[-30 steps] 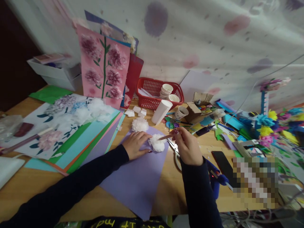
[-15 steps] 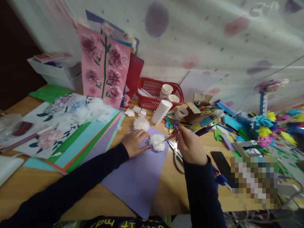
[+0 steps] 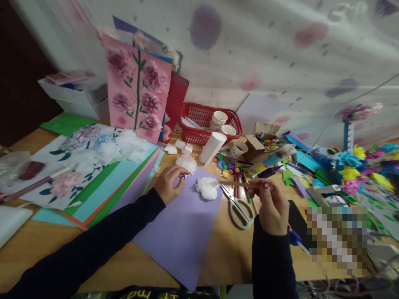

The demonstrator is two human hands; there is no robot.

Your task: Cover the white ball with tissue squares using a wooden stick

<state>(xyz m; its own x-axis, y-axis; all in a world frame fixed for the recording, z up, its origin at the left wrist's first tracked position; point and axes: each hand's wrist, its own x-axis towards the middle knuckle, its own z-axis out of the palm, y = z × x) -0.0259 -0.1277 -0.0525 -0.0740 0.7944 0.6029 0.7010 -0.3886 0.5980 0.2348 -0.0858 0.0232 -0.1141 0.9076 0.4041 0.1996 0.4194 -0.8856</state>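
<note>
A crumpled white tissue-paper flower (image 3: 207,188) lies on the purple paper sheet (image 3: 177,245). My right hand (image 3: 270,203) grips a slim brown-handled paintbrush (image 3: 238,184) between thumb and fingers. Its far end reaches the flower's right side. My left hand (image 3: 171,182) is at the sheet's upper left edge, fingers curled and thumb drawn in to them; whatever may be in the pinch is too small to make out. Just behind those fingers sits a second white tissue flower (image 3: 186,163). Scissors (image 3: 240,211) lie between the sheet and my right hand.
A white roll (image 3: 212,148), paint pots (image 3: 227,167) and a paper cup (image 3: 238,148) stand behind the sheet. A red basket (image 3: 195,136) holds more cups. Coloured papers (image 3: 115,182) are stacked left. A phone (image 3: 299,220) lies right, near colourful paper flowers (image 3: 349,170).
My right hand has moved right and back from the flower, showing more of the brush and scissors. My left hand has lifted away from beside the flower, its spread fingers now curled in.
</note>
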